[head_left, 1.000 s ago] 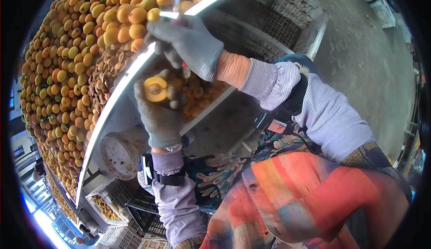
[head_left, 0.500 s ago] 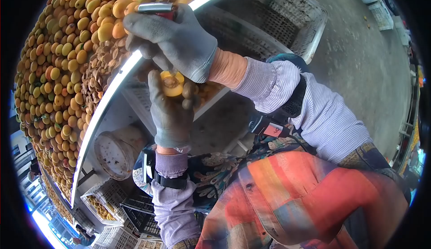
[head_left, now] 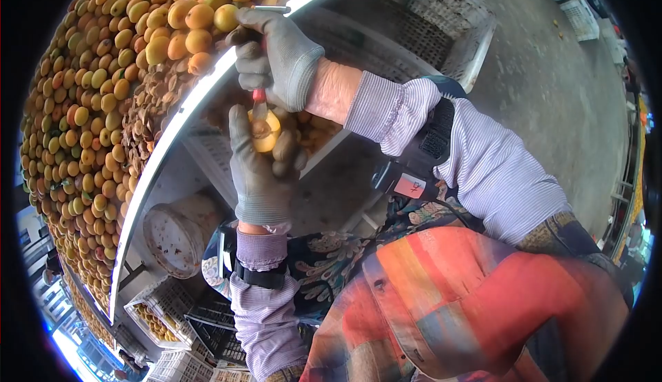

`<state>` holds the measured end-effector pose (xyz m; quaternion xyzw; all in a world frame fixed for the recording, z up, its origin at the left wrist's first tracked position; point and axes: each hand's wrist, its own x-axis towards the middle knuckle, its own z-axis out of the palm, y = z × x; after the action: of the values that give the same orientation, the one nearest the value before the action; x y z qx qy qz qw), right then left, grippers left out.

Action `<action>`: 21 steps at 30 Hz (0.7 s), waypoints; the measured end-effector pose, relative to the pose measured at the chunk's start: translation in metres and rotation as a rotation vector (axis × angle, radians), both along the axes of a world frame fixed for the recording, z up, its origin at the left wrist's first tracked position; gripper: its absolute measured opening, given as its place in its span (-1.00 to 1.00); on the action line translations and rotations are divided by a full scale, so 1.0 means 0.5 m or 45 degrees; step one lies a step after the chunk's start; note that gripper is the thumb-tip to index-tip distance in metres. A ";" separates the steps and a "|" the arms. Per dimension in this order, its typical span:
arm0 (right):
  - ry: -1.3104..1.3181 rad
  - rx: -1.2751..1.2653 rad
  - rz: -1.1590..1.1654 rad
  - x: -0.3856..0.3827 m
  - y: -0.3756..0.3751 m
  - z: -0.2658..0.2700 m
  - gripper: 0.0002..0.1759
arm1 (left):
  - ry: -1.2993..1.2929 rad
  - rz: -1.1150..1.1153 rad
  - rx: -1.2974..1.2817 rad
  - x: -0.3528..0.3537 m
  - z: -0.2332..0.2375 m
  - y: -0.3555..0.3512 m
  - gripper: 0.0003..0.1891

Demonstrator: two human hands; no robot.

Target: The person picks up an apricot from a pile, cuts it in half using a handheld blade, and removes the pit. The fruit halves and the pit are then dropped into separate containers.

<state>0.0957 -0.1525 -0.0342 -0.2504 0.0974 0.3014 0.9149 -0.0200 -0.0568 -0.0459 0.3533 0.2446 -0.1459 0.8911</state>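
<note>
A halved apricot rests cut side up in my gloved left hand, its brown pit area showing. My right hand, also in a grey glove, is closed around a small red-handled tool. Its metal tip points down and touches the middle of the cut face; the fingers hide most of its handle. A silvery end sticks out by the thumb. Just beyond my hands is the metal-edged table with whole apricots and a heap of brown pits along the rim.
The curved metal table edge runs beside both hands. Below it are a crate holding apricot pieces and a stained white bucket. White plastic crates stand at upper right, with more crates at lower left.
My right hand has turned and swung the tool's metal tip down onto the apricot half. The left hand has stayed nearly in place, tilting the fruit slightly.
</note>
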 end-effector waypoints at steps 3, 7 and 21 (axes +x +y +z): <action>0.013 0.058 0.033 0.000 0.004 -0.011 -0.65 | 0.071 0.020 0.053 0.005 0.017 -0.014 -0.45; 0.060 0.059 0.014 -0.001 0.007 -0.008 -0.65 | 0.127 0.069 -0.018 0.012 0.019 -0.013 -0.46; 0.093 0.226 0.118 0.000 0.026 -0.004 -0.66 | 0.018 0.011 -0.528 0.002 0.017 0.000 -0.59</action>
<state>0.0959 -0.1397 -0.0361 -0.1614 0.0919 0.3599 0.9143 -0.0188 -0.0570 -0.0371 0.1603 0.2170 -0.1917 0.9436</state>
